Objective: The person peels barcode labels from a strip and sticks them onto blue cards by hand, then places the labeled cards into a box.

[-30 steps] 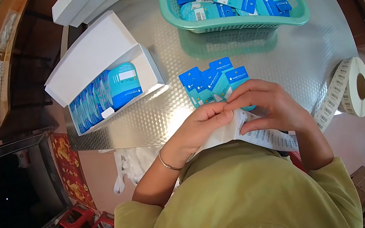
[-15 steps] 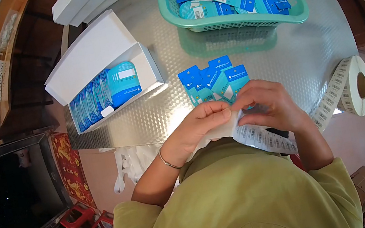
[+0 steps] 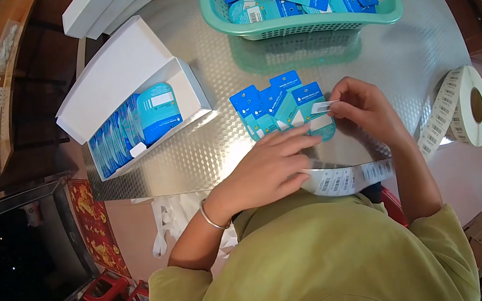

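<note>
Now right hand (image 3: 364, 108) fingers pinch small white barcode label (image 3: 320, 108) over blue-and-teal paddle-shaped card (image 3: 306, 93), print apparently "WATER REPELLENT", on silvery textured counter (image 3: 383, 61). Left hand (image 3: 267, 168) loosely spread at card's edge; earlier, hands met.

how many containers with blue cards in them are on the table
2: the open white box at left and the green basket at upper right. The other white boxes at the top may hold more; their insides are hidden.
</note>
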Motion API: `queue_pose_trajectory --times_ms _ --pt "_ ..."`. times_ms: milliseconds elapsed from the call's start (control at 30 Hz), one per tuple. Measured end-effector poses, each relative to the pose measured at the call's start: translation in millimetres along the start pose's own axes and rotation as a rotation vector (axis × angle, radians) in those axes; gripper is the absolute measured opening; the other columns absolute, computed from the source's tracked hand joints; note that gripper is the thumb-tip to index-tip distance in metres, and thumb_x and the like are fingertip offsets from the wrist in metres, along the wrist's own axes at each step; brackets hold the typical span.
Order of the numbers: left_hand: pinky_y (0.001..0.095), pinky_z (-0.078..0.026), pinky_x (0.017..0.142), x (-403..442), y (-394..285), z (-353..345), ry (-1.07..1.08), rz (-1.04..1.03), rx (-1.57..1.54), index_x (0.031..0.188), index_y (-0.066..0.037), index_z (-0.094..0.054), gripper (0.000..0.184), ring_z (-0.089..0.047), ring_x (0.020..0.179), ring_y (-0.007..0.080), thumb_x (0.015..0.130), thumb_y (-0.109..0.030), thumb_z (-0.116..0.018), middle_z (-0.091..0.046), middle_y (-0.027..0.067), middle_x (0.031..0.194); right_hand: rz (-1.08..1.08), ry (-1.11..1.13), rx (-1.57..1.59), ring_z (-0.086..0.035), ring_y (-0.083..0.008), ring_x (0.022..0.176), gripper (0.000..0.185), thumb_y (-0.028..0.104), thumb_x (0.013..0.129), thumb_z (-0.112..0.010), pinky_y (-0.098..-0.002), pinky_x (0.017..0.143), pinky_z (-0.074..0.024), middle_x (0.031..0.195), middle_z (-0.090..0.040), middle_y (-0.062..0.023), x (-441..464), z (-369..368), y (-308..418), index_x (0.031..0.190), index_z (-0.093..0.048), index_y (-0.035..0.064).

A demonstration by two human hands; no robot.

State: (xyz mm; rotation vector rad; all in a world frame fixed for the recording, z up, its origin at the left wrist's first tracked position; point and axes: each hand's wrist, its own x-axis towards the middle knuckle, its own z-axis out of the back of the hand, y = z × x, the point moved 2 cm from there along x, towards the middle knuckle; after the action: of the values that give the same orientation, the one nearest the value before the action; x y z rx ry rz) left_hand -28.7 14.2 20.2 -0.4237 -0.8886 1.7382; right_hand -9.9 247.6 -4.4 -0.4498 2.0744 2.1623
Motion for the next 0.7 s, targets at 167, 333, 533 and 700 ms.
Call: queue_pose_trajectory --times_ms 167,333,533,700 --pt "0.0508 -0.030 0.110 6 -1 -16 0.069 0.046 0.270 0.081 -0.006 -0.060 0.012 -0.037 0.137 0.0334 0.083 -0.017 -0.065 -0.050 0.0014 0.141 0.048 -0.034 0.034 -0.054 -0.0039 0.069 0.011 0.005 0.090 -0.064 -0.0196 0.055 -0.0392 0.085 -0.059 0.0008 11 -10 -19 0.098 -0.057 0.0010" --pt "0.0509 -0.029 0.110 6 -1 -19 0.047 0.052 0.315 0.081 -0.008 -0.061 0.011 -0.038 0.136 0.0321 0.080 -0.018 -0.066 -0.053 -0.0017 0.139 -0.037 -0.058 -0.033 -0.055 -0.0050 0.066 0.015 0.005 0.089 -0.065 -0.0207 0.050 -0.0383 0.079 -0.059 0.0000 10 -10 -17 0.101 -0.057 0.0014" --pt "0.0519 -0.028 0.109 8 -1 -21 0.031 0.064 0.342 0.082 -0.010 -0.062 0.011 -0.039 0.135 0.0323 0.079 -0.020 -0.068 -0.054 -0.0032 0.138 -0.064 -0.064 -0.177 -0.052 -0.0051 0.059 0.039 0.003 0.084 -0.068 -0.0217 0.050 -0.0390 0.070 -0.057 0.0005 5 -11 0 0.120 -0.054 0.0051" --pt "0.0523 -0.029 0.109 8 0 -22 0.033 0.069 0.352 0.082 -0.011 -0.062 0.012 -0.038 0.135 0.0327 0.079 -0.021 -0.068 -0.054 -0.0044 0.137 0.001 -0.034 -0.283 -0.051 -0.0063 0.059 0.047 0.003 0.082 -0.070 -0.0236 0.052 -0.0413 0.070 -0.057 -0.0008 2 -11 -5 0.125 -0.052 0.0072"
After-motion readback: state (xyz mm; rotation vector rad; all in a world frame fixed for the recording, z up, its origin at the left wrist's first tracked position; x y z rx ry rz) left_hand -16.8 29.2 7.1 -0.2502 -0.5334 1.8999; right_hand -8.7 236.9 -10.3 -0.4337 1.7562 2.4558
